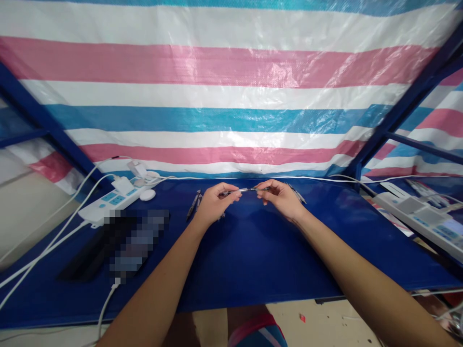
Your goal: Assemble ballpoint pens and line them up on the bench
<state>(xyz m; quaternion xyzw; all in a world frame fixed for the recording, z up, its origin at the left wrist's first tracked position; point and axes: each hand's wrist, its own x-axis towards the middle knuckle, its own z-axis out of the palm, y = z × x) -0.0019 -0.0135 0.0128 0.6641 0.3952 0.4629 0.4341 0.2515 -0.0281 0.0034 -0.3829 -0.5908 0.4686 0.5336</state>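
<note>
Above the blue table [253,260], my left hand [219,202] and my right hand [278,197] face each other, fingers pinched. A slim pen [248,189] spans the gap between them, with one end in each hand. Its middle looks pale and clear, and the part by my right fingers is darker. Whether it is one piece or two parts meeting, I cannot tell. Several pens [194,205] lie beside my left hand, partly hidden by it. More pens [298,193] rest just behind my right hand.
A white power strip [115,200] with plugs and cables sits at the left, near a blurred-out phone-like device [139,246] on a cable. Another power strip [423,219] is at the right. A striped plastic sheet [231,115] hangs behind, between blue metal posts [401,101].
</note>
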